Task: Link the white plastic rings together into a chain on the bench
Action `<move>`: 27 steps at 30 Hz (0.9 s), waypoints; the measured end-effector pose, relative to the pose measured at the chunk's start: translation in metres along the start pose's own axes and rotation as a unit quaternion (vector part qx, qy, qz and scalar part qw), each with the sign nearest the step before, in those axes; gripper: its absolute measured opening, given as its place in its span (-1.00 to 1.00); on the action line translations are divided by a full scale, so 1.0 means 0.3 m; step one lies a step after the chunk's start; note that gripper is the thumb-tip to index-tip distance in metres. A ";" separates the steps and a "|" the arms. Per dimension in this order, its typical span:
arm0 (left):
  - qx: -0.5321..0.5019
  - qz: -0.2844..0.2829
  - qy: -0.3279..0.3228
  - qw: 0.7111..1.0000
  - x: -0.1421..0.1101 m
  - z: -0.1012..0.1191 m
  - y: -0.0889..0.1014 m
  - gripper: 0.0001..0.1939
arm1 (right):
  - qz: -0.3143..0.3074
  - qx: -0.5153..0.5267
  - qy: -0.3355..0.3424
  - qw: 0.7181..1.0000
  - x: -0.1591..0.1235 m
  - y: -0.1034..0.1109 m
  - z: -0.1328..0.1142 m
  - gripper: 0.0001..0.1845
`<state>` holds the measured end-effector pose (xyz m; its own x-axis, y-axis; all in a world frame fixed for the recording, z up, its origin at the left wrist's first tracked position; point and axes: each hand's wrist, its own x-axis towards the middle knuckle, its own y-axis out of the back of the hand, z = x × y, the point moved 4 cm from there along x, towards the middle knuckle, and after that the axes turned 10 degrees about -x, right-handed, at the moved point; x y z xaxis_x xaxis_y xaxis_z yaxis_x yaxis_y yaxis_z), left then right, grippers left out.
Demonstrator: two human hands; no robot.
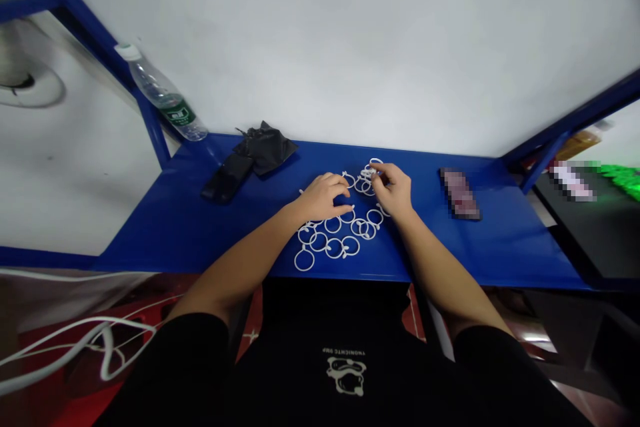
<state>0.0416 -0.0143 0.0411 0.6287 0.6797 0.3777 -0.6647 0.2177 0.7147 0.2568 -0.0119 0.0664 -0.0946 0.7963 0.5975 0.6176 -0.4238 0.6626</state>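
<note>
Several thin white rings, each with a small tab like a curtain ring's, lie spread over the blue table in front of me. My left hand hovers low over the left part of the spread, thumb and fingers curved and apart, with nothing visible between them. Farther back on the right, my right hand has its thumb and fingers pinched at a small cluster of white rings. The fingers partly cover that cluster, so how many rings they grip is hidden.
The blue table meets a white wall at the back. A clear bottle leans at the back left, near a black phone-like object and a crumpled black bag. A blurred-out phone lies right. White cables hang lower left.
</note>
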 end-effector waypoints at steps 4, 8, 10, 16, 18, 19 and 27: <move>-0.003 -0.072 0.013 0.997 -0.009 0.001 -0.028 -0.84 | 0.010 -0.012 -0.016 1.000 0.008 -0.008 0.015 -0.74; -0.003 -0.075 0.012 0.997 -0.005 -0.003 -0.035 -0.84 | 0.016 -0.013 -0.032 0.999 0.005 -0.014 0.019 -0.77; 0.000 -0.038 0.007 0.999 0.001 -0.006 -0.027 -0.85 | 0.000 -0.007 -0.027 1.000 0.002 -0.018 0.016 -0.77; 0.007 0.094 -0.030 0.995 0.010 -0.007 0.015 -0.85 | -0.154 0.059 0.072 0.984 -0.022 -0.058 -0.045 -0.70; 0.012 0.112 -0.047 0.993 0.009 -0.003 0.021 -0.82 | -0.188 0.068 0.098 0.975 -0.028 -0.067 -0.065 -0.67; 0.013 0.115 -0.051 0.992 0.009 -0.001 0.023 -0.81 | -0.197 0.069 0.104 0.972 -0.030 -0.069 -0.070 -0.67; 0.020 0.120 -0.054 0.991 0.007 0.008 0.023 -0.80 | -0.199 0.091 0.108 0.970 -0.031 -0.067 -0.062 -0.75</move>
<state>0.0392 -0.0130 0.0483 0.4951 0.6288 0.5996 -0.7852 0.0284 0.6186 0.2308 -0.0188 0.0562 -0.5031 0.7637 0.4045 0.6238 -0.0031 0.7816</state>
